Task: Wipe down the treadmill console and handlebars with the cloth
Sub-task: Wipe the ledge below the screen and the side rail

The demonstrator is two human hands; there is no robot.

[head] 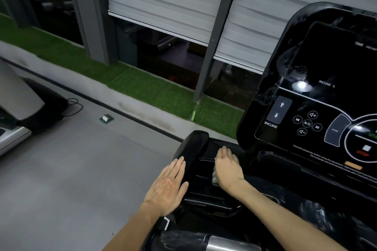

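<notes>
Right hand point(227, 169) flat, fingers point(225, 152) pressed together, pinning the cloth point(214, 177) beneath on the tray left of the console point(318, 108). Left hand point(167, 187) flat, fingers together, against the handlebar point(191, 144). Probably midway: console smeared, likely unfinished.

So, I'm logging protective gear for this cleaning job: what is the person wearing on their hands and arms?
Nothing that shows. The left hand and right hand are bare: no gloves, and no rings, watch or wristband in view. Both forearms are uncovered to the frame edge, with no sleeves visible.
</notes>
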